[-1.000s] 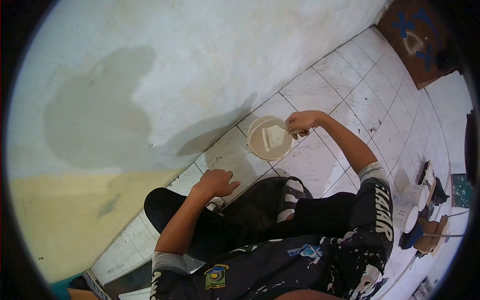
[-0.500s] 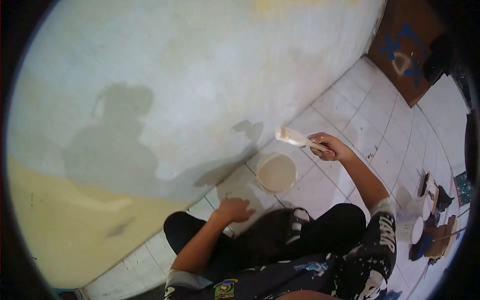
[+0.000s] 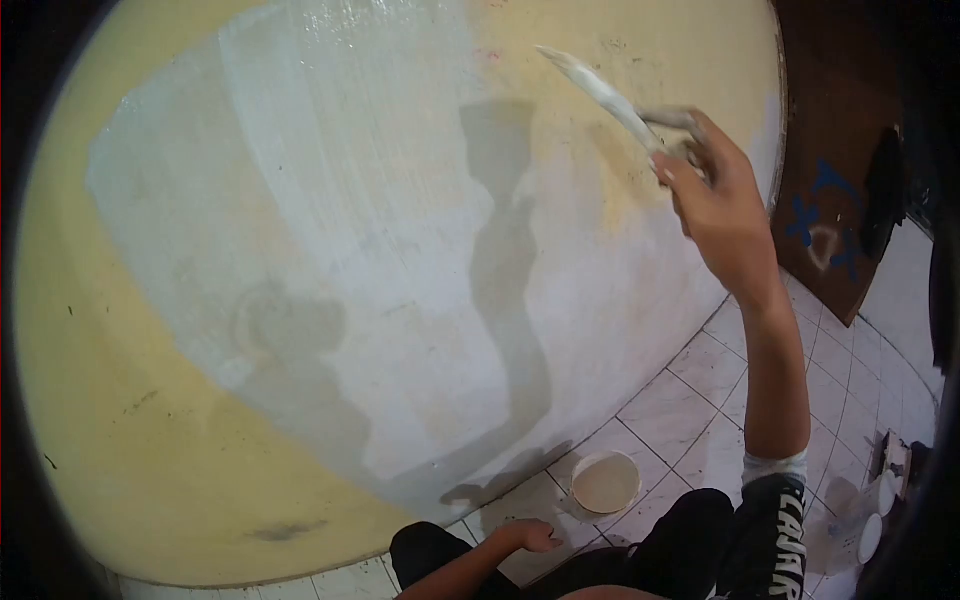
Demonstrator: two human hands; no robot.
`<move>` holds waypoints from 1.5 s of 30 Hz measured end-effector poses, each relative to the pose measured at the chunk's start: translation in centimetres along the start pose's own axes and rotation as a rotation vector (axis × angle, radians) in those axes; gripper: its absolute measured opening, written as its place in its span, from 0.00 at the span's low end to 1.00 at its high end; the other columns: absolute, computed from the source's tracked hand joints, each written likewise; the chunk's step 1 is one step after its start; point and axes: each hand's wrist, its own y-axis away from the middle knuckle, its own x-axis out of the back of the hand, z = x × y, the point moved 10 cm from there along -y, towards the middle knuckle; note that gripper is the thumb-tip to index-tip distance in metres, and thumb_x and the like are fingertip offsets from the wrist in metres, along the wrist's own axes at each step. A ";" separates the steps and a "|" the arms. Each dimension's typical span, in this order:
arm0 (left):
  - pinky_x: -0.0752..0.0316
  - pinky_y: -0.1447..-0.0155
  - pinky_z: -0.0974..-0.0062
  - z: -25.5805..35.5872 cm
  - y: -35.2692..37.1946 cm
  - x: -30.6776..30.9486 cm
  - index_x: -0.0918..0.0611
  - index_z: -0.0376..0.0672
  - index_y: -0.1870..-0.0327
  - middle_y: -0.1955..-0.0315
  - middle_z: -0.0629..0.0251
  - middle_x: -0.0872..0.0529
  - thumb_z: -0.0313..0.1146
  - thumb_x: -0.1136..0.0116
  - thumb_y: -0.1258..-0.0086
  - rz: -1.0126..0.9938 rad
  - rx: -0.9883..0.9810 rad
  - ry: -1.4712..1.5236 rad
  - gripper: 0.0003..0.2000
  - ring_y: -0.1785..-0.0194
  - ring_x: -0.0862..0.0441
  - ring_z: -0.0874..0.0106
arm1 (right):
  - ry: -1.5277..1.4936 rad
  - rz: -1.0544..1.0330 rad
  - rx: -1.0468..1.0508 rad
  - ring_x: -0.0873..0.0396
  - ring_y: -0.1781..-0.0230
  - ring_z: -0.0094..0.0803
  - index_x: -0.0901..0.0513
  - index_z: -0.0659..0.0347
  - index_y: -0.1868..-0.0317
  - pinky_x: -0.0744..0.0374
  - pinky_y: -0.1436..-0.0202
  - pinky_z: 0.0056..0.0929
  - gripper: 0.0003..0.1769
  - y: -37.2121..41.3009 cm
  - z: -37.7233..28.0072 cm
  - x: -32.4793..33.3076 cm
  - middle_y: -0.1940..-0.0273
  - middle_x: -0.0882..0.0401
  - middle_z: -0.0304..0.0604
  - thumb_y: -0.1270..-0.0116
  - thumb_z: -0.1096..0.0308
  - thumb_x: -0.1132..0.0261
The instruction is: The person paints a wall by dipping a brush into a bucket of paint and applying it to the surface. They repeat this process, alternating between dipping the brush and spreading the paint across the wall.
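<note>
My right hand (image 3: 705,180) is raised in front of the wall, its fingers closed around the handle of a paintbrush (image 3: 600,92). The brush is seen edge-on, its whitish bristles pointing up and left at the painted wall (image 3: 380,240). Low in view, my left hand (image 3: 532,537) hangs over my lap near my knee, fingers loosely curled together with nothing visible in them. Just right of it on the floor stands a white bucket (image 3: 606,484) with pale paint inside.
Yellow wall (image 3: 150,480) surrounds the whitish painted patch, and part of that patch shines wet near the top. White tiles (image 3: 690,400) cover the floor. A brown panel with blue marks (image 3: 830,200) leans at the right. White containers (image 3: 868,538) lie at lower right.
My right hand has lifted the paintbrush from beside the bucket up to the upper wall. The view has tilted upward, so the bucket and my left hand sit lower.
</note>
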 end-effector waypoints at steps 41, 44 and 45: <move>0.27 0.40 0.53 -0.8 3.9 1.1 0.18 0.32 0.48 0.50 0.40 0.16 0.58 0.57 0.27 0.105 -0.019 0.139 0.32 0.45 0.19 0.45 | 0.348 -0.305 0.009 0.20 0.69 0.37 0.21 0.72 0.45 0.23 0.62 0.35 0.18 2.5 3.6 -7.9 0.64 0.17 0.60 0.35 0.75 0.37; 0.27 0.40 0.53 -0.8 3.5 0.7 0.19 0.32 0.48 0.50 0.41 0.16 0.59 0.57 0.27 0.050 -0.008 0.112 0.32 0.45 0.19 0.45 | 0.410 -0.392 0.025 0.21 0.68 0.37 0.19 0.67 0.45 0.24 0.60 0.35 0.18 2.5 2.7 -6.1 0.65 0.17 0.55 0.35 0.73 0.36; 0.27 0.40 0.53 -0.9 3.2 0.7 0.19 0.32 0.48 0.50 0.41 0.16 0.59 0.57 0.27 0.050 -0.008 0.112 0.32 0.45 0.19 0.45 | 0.490 -0.213 0.165 0.22 0.69 0.36 0.19 0.66 0.45 0.24 0.60 0.36 0.18 1.0 1.8 -4.5 0.66 0.17 0.52 0.35 0.71 0.36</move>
